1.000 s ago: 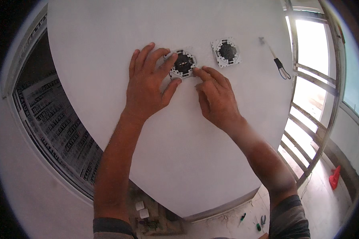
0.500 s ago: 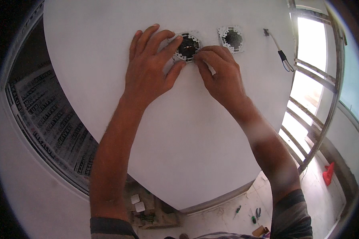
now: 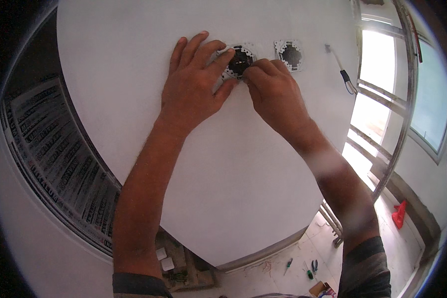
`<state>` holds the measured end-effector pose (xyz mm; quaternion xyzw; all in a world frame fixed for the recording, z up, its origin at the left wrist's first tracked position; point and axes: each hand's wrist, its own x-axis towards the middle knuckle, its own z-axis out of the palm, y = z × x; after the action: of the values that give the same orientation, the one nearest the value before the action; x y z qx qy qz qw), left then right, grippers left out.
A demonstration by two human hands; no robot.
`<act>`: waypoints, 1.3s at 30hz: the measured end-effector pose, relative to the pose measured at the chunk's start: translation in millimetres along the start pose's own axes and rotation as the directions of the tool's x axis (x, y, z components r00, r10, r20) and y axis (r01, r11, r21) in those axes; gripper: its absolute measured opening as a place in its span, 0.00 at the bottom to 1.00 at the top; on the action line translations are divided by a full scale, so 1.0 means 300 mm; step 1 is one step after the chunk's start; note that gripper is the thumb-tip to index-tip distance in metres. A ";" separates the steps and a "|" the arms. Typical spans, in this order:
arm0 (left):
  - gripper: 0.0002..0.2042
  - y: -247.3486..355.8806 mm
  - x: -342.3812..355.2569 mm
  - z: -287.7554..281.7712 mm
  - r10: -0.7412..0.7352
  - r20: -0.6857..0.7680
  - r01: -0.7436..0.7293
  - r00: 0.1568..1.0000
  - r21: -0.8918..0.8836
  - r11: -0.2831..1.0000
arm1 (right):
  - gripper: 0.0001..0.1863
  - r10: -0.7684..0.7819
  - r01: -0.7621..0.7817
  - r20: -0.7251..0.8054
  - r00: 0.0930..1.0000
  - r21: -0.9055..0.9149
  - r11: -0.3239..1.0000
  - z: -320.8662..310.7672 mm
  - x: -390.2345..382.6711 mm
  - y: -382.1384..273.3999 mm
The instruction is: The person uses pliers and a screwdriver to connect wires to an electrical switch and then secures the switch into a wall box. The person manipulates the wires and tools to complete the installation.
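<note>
The black-and-white fitting (image 3: 241, 60) is apparently steadied from left by the left hand (image 3: 196, 80), spread open; whether anything is gripped by the curled right hand (image 3: 277, 88) cannot be told.

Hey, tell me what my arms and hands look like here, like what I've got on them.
Your left hand and right hand are bare, with no gloves, and no watch shows at either wrist. Both forearms are uncovered. Your left sleeve and right sleeve are short and dark grey, with a darker band at the hem.
</note>
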<state>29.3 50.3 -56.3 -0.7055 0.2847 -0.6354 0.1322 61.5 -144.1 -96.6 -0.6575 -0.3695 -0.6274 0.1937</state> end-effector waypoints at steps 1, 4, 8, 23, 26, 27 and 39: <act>0.25 0.000 0.000 -0.001 -0.001 0.000 0.001 1.000 -0.002 1.000 | 0.06 -0.003 0.004 0.018 1.000 -0.019 1.000 -0.002 0.003 -0.005; 0.25 0.007 0.002 0.001 -0.006 -0.011 0.006 1.000 -0.038 0.999 | 0.05 0.037 -0.026 0.079 0.996 -0.135 0.990 -0.006 0.010 -0.020; 0.25 0.001 -0.007 0.011 -0.002 -0.023 0.001 1.000 -0.020 1.000 | 0.05 0.046 -0.016 0.130 0.990 -0.223 0.975 -0.008 0.021 -0.031; 0.26 -0.002 -0.013 0.016 0.005 -0.023 -0.005 1.000 -0.020 1.000 | 0.04 -0.079 0.099 0.101 0.992 -0.208 0.973 -0.018 0.023 -0.006; 0.25 -0.001 -0.012 0.011 0.002 -0.020 -0.003 1.000 -0.041 0.999 | 0.05 -0.075 0.090 0.102 0.992 -0.144 0.986 -0.026 0.019 -0.008; 0.25 0.000 -0.010 0.011 0.003 -0.020 -0.004 1.000 -0.040 0.999 | 0.06 -0.084 0.099 0.115 0.990 -0.130 0.987 -0.026 0.019 -0.001; 0.23 -0.028 0.029 0.162 0.161 -0.142 -0.155 0.977 0.049 0.987 | 0.10 -0.061 0.111 0.294 0.954 -0.155 0.982 0.038 -0.014 0.241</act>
<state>78.9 43.6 -52.3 -0.6298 0.3368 -0.6779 0.1742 122.3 -183.9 -87.2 -0.7391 -0.3672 -0.5621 0.0536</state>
